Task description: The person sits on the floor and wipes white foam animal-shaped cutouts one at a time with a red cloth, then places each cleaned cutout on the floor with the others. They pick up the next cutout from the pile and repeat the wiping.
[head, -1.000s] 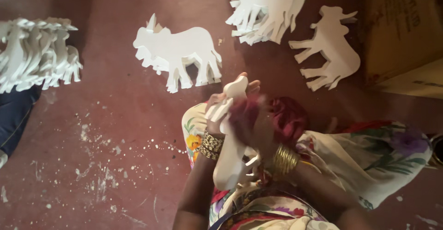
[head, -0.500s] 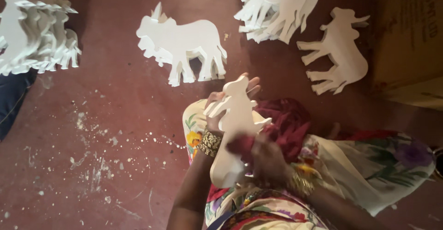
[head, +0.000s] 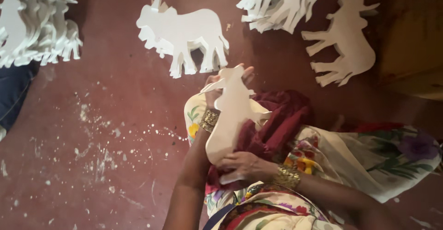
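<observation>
Fingers of the left hand are curling around the upper end of a white animal cutout, their tips showing past its far edge while the thumb side is staying hidden behind the board. The right hand is pressing on the cutout's lower end, fingers closed over the bottom edge with one piece of white sticking out beneath them. The cutout is standing roughly upright over the person's lap, lying between the two hands and resting against a dark red cloth bunched on the flowered fabric covering the knees. A gold bangle is sitting on the left wrist and another bangle on the right.

On the red floor, flecked with white specks, more cutouts are lying well apart from the hands: a stack of cow shapes just ahead, a fanned pile beyond it, a single cutout to the right, and a row of shapes at far left.
</observation>
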Available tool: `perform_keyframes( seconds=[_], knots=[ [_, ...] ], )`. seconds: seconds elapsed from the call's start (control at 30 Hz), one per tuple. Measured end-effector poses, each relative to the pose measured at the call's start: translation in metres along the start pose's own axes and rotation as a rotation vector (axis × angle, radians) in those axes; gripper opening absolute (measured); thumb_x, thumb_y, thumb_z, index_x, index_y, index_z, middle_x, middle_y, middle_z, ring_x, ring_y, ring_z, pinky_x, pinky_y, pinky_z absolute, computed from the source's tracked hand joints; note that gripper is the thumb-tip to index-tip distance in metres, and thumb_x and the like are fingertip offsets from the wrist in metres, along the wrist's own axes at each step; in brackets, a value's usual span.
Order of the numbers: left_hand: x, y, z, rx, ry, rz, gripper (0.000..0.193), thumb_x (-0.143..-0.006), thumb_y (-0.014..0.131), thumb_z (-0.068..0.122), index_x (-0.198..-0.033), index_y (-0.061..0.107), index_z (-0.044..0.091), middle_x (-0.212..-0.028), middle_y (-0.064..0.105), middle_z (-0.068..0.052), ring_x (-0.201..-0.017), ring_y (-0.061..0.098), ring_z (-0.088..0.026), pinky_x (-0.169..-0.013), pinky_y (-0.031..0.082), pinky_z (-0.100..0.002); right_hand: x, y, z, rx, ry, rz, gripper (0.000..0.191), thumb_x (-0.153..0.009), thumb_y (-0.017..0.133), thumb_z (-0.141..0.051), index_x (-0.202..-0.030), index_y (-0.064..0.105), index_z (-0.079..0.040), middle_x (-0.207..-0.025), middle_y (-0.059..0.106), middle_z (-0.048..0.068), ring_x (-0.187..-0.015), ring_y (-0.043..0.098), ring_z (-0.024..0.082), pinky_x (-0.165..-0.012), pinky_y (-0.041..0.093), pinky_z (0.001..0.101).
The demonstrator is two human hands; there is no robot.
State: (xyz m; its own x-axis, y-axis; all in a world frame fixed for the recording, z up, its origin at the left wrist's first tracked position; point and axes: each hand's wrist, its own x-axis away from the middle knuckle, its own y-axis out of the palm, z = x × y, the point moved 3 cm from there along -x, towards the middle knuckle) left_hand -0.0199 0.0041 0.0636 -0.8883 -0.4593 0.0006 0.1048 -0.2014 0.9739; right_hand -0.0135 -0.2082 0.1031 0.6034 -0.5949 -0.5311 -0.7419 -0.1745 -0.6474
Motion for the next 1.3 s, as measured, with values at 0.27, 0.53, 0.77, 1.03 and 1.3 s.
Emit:
perform_keyframes(
  seconds=[0.27, 0.53, 0.77, 1.03, 1.3],
  knots=[
    [0.011, 0.014, -0.002, 0.032, -0.054, -0.017, 0.089, -0.080, 0.064, 0.038, -0.159, 0.038, 0.004, -0.161, 0.039, -0.024, -0.145, 0.042, -0.036, -0.113, 0.044, -0.063, 0.078, -0.014, 0.036, -0.283, 0.430, 0.100, 0.014, -0.079, 0.075, -0.001, -0.086, 0.076, -0.013, -0.114, 0.070, 0.008, -0.107, 0.068, 0.024, -0.089, 0.057, 0.0330],
    [0.013, 0.055, -0.020, 0.032, -0.091, -0.056, 0.094, -0.078, 0.066, 0.038, -0.160, 0.034, 0.004, -0.164, 0.034, -0.026, -0.149, 0.039, -0.037, -0.116, 0.043, -0.059, 0.098, -0.114, 0.047, 0.154, 0.507, 0.937, 0.030, -0.095, 0.061, 0.011, -0.123, 0.059, 0.000, -0.125, 0.059, 0.016, -0.115, 0.063, 0.031, -0.093, 0.058, 0.0391],
    [0.009, 0.065, -0.050, 0.018, -0.069, -0.075, 0.080, -0.083, 0.065, 0.030, -0.154, 0.037, 0.005, -0.154, 0.042, -0.023, -0.138, 0.048, -0.033, -0.110, 0.047, -0.054, 0.037, -0.037, 0.027, -0.763, 0.883, 0.913, 0.026, -0.094, 0.054, -0.013, -0.118, 0.065, -0.010, -0.098, 0.065, 0.012, -0.077, 0.064, 0.018, -0.063, 0.056, 0.0308],
    [0.024, 0.071, -0.037, 0.054, -0.017, -0.142, 0.065, -0.089, 0.064, 0.021, -0.148, 0.040, 0.006, -0.143, 0.050, -0.019, -0.126, 0.057, -0.029, -0.102, 0.052, -0.048, 0.056, -0.060, 0.019, -0.131, 0.946, 0.473, 0.037, -0.082, 0.073, -0.018, -0.115, 0.067, -0.004, -0.096, 0.068, 0.013, -0.083, 0.069, 0.029, -0.074, 0.057, 0.0396],
    [0.028, 0.085, -0.090, 0.296, -0.221, -0.309, 0.051, -0.095, 0.063, 0.013, -0.141, 0.043, 0.007, -0.132, 0.059, -0.016, -0.113, 0.067, -0.025, -0.094, 0.057, -0.043, 0.027, -0.188, -0.033, 0.025, 0.602, 0.889, 0.031, -0.097, 0.062, -0.011, -0.124, 0.061, 0.003, -0.126, 0.059, 0.018, -0.110, 0.063, 0.027, -0.093, 0.055, 0.0385]
  ],
)
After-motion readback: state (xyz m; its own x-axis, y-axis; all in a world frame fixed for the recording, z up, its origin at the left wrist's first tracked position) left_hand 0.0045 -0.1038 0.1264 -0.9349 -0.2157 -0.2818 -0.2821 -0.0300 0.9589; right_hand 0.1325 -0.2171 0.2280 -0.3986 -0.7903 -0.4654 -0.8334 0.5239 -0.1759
